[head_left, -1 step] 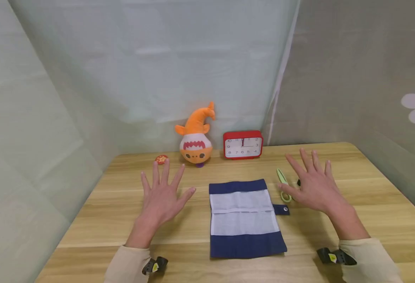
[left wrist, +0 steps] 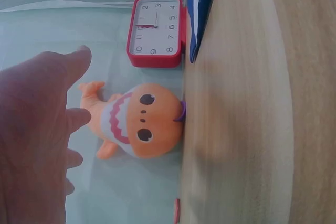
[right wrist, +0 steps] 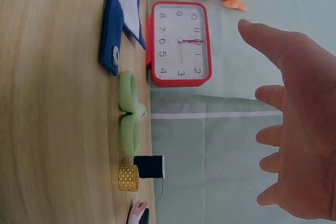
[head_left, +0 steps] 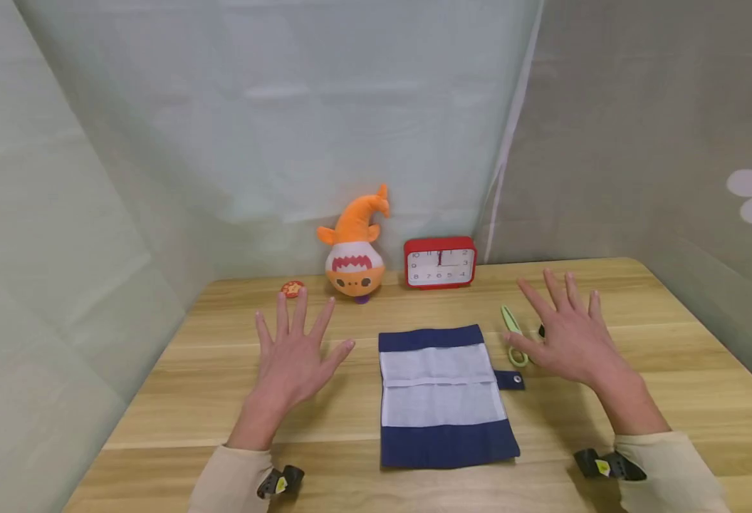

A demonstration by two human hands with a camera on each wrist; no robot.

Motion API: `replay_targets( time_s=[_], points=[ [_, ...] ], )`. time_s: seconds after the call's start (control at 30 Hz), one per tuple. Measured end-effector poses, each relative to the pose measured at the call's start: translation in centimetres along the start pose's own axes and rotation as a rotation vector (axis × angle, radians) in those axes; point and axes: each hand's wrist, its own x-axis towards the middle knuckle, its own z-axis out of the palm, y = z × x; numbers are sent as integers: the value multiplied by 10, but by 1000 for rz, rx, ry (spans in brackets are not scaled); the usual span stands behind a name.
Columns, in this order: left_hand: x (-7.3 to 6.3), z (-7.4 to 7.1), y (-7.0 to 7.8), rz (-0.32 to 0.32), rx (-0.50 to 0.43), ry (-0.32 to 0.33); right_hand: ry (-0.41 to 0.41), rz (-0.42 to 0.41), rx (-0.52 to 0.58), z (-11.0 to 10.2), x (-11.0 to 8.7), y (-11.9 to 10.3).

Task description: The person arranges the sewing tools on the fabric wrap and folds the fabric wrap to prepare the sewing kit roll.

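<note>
Your left hand [head_left: 293, 367] and right hand [head_left: 572, 343] hover over the table [head_left: 177, 399], fingers spread, gripping nothing. Between them a navy-and-white cloth case [head_left: 443, 402] lies unfolded, green scissors [head_left: 511, 320] beyond its right edge. Seemingly a ready stance; handling the case would call for lowering both hands.

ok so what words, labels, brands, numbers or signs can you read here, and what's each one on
"1 2 3 4 5 6 7 8 9 10 11": on the clock; its 12 is partly covered by the red pointer.
Red disc: marks too small to read.
Left wrist tag and right wrist tag: too small to read.
No readable words or brands.
</note>
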Motion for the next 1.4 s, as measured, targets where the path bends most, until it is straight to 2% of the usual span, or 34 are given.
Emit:
replay_targets(
  time_s=[0.13,0.3,0.37,0.43,0.53,0.63,0.73,0.9,1.2,1.4],
  points=[
    [-1,0,1,8,-24,-11,57,-9,15,-3,0,1],
    [-1,-2,4,37,-122,-52,280,-15,112,-8,1,2],
    [-1,-2,9,46,-192,-90,310,6,171,-10,0,4],
    [-1,-1,15,57,-263,-130,262,52,221,-9,-1,7],
    [1,3,26,59,-342,-197,92,122,271,-3,-1,15],
    [4,11,36,83,-369,-250,-53,164,294,5,-1,21],
    [7,19,44,126,-376,-290,-117,170,290,11,-1,26],
    [11,30,53,180,-387,-313,-149,152,233,20,-2,31],
    [7,39,56,166,-368,-302,-145,135,222,30,-1,30],
    [5,40,54,180,-376,-297,-154,134,205,34,-1,30]
  ],
)
